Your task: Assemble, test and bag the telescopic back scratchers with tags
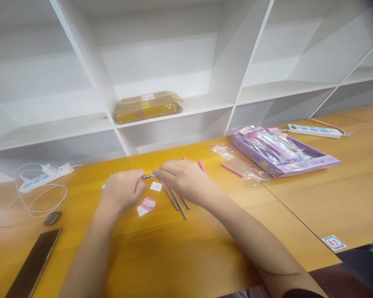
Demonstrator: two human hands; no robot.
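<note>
My left hand (124, 189) is closed around a slim pen-like item (147, 176) with a metallic part; a light blue end sticks out past the hand's left side. The fingers of my right hand (182, 178) close on the item's blue right end. Below my right hand lie several thin metal rods (179, 203) on the wooden table (174, 256). A white square card (156, 186) lies between my hands, with pink and white cards (146, 205) nearer to me. Pink sticks (232, 170) rest to the right, one partly behind my right hand.
A purple tray (313, 163) with plastic-wrapped items stands at the right, clear wrappers (223, 151) beside it. Power strips (315, 131) (46, 178) lie at both sides. A phone (34, 263) and a small black object (52, 218) are at the left. A taped parcel (148, 107) sits on the shelf.
</note>
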